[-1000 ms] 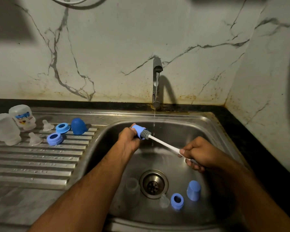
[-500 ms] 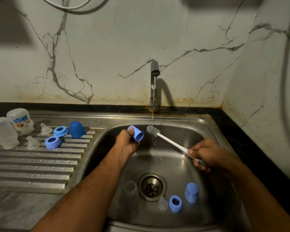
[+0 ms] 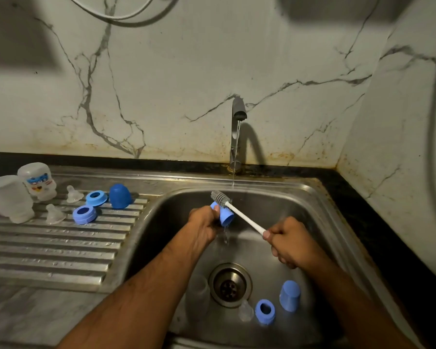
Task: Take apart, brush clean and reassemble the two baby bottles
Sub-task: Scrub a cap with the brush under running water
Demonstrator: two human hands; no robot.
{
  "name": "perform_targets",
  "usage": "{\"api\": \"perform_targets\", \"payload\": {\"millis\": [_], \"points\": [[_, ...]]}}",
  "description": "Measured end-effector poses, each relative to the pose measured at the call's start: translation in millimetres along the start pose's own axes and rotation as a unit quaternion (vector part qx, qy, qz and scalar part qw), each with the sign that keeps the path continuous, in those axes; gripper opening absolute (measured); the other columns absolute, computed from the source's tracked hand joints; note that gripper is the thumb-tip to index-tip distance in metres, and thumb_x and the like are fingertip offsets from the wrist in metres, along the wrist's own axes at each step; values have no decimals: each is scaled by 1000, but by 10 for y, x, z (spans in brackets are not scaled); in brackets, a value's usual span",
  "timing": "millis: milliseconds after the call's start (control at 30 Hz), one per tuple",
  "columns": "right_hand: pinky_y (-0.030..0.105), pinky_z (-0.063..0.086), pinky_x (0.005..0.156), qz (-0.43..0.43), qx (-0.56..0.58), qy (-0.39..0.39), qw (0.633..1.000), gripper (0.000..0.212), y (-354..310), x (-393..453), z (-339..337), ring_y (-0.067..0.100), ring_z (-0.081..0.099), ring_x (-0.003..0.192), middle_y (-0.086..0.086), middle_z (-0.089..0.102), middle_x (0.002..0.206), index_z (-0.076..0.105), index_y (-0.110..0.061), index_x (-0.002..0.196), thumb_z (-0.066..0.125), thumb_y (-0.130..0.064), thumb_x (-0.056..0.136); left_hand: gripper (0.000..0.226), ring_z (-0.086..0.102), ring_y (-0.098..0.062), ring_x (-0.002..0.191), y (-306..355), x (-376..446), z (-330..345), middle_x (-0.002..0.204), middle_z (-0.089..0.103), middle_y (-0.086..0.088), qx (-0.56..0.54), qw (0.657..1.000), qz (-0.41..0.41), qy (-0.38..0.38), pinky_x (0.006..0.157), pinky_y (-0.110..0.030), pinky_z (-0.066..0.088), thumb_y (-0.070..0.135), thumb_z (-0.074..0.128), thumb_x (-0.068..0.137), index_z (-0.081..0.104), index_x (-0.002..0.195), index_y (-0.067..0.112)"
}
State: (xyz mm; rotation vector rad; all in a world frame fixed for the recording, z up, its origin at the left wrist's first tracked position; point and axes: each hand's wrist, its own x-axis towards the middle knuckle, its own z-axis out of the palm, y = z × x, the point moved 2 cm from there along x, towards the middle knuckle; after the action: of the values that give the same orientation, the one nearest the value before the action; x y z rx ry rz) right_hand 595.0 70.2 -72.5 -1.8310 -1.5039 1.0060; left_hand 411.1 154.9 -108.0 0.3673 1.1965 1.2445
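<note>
My left hand [image 3: 204, 222] grips a small blue cap [image 3: 225, 215] over the sink, its open end tilted down and water dripping from it. My right hand [image 3: 288, 241] holds the white handle of a bottle brush [image 3: 242, 215]; its grey bristle head lies against the top of the cap, outside it. On the sink floor lie a clear bottle [image 3: 198, 294], a clear teat [image 3: 245, 311], a blue ring [image 3: 264, 311] and a blue cap [image 3: 290, 295]. On the drainboard stand two bottle bodies [image 3: 37, 181] [image 3: 9, 197], two teats [image 3: 74, 193] [image 3: 54, 214], two blue rings [image 3: 96, 197] [image 3: 84, 214] and a blue dome cap [image 3: 119, 196].
The tap [image 3: 237, 137] runs a thin stream into the steel sink [image 3: 320, 222]. The drain [image 3: 229, 285] lies in the basin's middle. The ribbed drainboard [image 3: 48, 250] stretches to the left. A marble wall stands behind and at the right.
The brush came out of the blue cap and now lies on its outside. My left hand tipped the cap's opening downward, and water drips out.
</note>
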Motion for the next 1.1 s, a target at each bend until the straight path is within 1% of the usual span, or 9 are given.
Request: {"api": "perform_targets", "payload": {"millis": [100,167,300,533,633,767,933,1033,1100], "points": [[18,31,39,17,9,-15,1000,27,18,-5,-28,14,40,40,12,50,62,65,6,101,56,-19,102,42,57,-43,115,82,74,-60,129,55,-29,-26,999,8,24,95,-60,45,-12,47,97,44,139,-8],[17,31,37,48,7,-32,998,25,51,-17,-84,13,39,37,11,49,59,65,5,96,56,-18,102,37,56,-36,110,146,148,-136,130,54,-28,-33,998,20,54,96,-60,46,-15,44,96,47,133,-9],[16,31,36,53,4,-22,998,27,71,5,-61,11,39,36,9,48,57,63,5,90,55,-18,102,13,54,-30,73,94,156,-123,88,54,-17,-2,999,2,52,45,-34,53,-9,41,99,50,99,0],[19,30,39,9,24,-32,999,30,86,68,-14,13,38,37,9,48,55,64,9,98,54,-19,103,45,49,-41,125,144,60,-72,136,47,-25,-86,996,-34,18,89,-50,44,-5,32,100,39,144,0],[18,31,38,28,7,-57,998,28,123,20,-43,12,39,36,6,48,51,65,6,100,54,-20,103,35,54,-39,120,231,96,-162,127,52,-26,-133,991,-14,20,94,-57,44,0,38,102,47,136,-2],[19,31,40,-8,21,-25,999,26,32,30,1,13,38,39,11,48,60,65,3,94,54,-19,103,17,60,-30,85,158,-50,-13,98,60,-18,-115,992,-7,-60,93,-49,48,-1,43,100,59,100,1],[19,31,39,1,24,-27,999,23,-3,15,19,13,39,41,12,49,63,66,-1,95,53,-19,104,37,61,-30,93,94,-20,-31,108,62,-16,-92,994,-24,-45,94,-46,52,-8,45,97,55,132,-1],[16,31,36,38,25,-52,998,24,44,-12,-34,11,40,34,8,48,55,66,2,102,53,-18,104,46,59,-36,115,182,67,-117,125,57,-24,-110,994,-9,-6,58,-46,58,-15,42,94,48,138,-4],[16,32,35,41,14,-48,998,24,63,-8,-60,10,40,33,8,48,55,66,3,102,54,-18,103,46,58,-36,105,192,88,-123,114,57,-24,-100,995,3,10,45,-39,55,-16,42,93,48,138,-5]]}}
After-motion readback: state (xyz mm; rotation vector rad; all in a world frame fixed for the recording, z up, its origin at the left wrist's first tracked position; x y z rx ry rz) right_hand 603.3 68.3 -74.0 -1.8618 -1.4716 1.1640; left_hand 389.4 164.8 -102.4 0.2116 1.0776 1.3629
